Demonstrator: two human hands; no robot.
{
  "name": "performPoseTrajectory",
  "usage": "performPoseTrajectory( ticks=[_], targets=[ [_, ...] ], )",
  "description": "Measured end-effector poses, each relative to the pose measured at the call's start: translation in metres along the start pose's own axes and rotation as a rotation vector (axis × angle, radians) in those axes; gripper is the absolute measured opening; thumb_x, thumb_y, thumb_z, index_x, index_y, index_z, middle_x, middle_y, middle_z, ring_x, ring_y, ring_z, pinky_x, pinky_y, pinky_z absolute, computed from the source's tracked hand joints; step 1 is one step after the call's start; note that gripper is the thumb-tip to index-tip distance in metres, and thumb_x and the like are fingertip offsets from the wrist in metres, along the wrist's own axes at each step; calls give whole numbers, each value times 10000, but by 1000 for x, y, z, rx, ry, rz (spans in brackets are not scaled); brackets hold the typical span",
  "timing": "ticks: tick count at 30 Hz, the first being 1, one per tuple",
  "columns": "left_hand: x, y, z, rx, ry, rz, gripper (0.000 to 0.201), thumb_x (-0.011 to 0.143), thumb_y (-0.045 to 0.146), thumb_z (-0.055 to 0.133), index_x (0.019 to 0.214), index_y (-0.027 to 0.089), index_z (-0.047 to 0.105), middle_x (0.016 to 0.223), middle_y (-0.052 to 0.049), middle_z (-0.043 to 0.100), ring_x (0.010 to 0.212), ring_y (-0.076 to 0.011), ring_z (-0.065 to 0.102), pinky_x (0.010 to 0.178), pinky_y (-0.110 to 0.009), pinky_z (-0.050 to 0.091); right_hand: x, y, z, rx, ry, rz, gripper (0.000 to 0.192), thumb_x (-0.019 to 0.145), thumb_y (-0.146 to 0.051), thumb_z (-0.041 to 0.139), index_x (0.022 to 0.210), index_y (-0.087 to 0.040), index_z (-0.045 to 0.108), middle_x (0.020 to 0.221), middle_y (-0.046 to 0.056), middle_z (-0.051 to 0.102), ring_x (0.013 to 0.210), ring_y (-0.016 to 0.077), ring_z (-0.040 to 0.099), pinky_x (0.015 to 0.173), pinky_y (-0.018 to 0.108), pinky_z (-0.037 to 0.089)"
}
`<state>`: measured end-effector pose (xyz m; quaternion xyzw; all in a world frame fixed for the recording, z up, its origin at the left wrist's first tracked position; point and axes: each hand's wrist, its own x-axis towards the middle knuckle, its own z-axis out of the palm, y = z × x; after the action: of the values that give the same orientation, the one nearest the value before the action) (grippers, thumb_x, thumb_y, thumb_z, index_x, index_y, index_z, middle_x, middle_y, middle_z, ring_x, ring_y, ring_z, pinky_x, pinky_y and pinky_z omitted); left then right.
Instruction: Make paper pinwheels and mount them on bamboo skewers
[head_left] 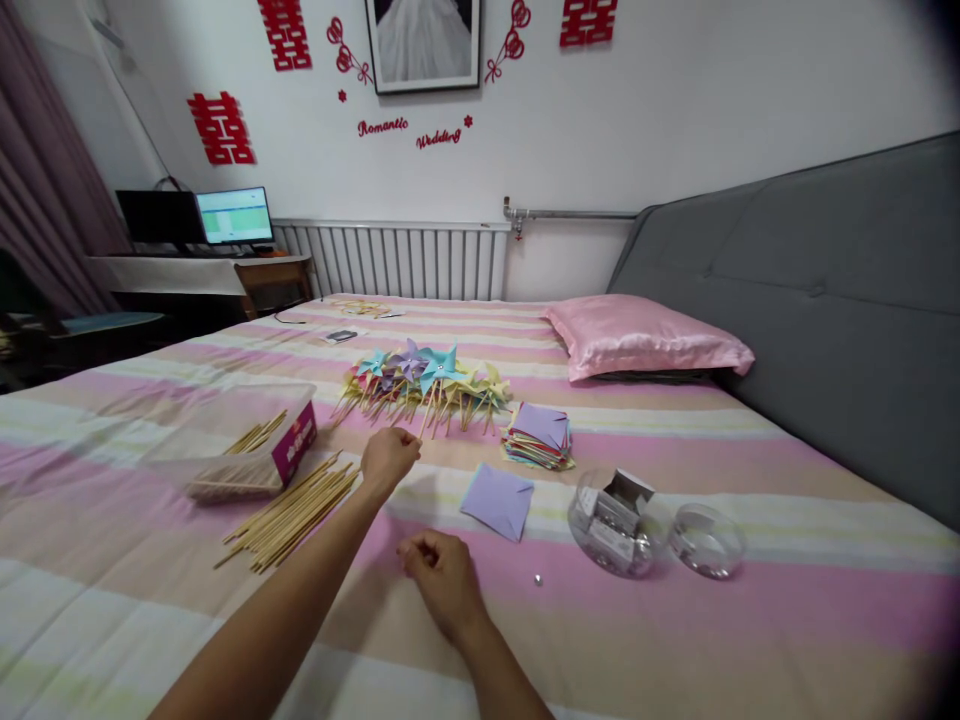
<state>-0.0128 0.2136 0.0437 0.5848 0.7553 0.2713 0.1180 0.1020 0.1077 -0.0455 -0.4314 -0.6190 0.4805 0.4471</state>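
Observation:
My left hand [388, 462] reaches forward, its fingers pinched on the lower end of a pinwheel's stick. That pinwheel [440, 369] has light blue paper blades and leans over a pile of finished pinwheels [405, 366] in purple, blue and yellow. Nearer to me, my right hand [442, 578] rests low over the bed with its fingers curled in, and nothing shows in them. Ahead of it to the right lie purple paper squares [499, 502] with cut corners. A small silvery bead or pin [538, 580] sits on the sheet just right of this hand.
Loose wooden sticks [296, 512] lie left, beside a clear plastic box [296, 440] holding more. A stack of coloured paper [537, 437] stands behind the squares. Right are a round clear container [611, 530] with small packs and a clear lid [706, 543]. Farther back is a pink pillow [649, 335].

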Motion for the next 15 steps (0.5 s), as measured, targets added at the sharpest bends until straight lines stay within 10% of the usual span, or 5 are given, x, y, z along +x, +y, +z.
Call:
performPoseTrajectory(
  ticks=[15],
  targets=[
    [81,65,62,171,21,-77,220,672,160,573,849,137,700,910,-179,692,887,-292,637,665,-322,474,7,-2,-3,-34,-6,67,213,774,-348,554,748,-189,692,664,2,663,592,125,567,525,206,364]
  ],
)
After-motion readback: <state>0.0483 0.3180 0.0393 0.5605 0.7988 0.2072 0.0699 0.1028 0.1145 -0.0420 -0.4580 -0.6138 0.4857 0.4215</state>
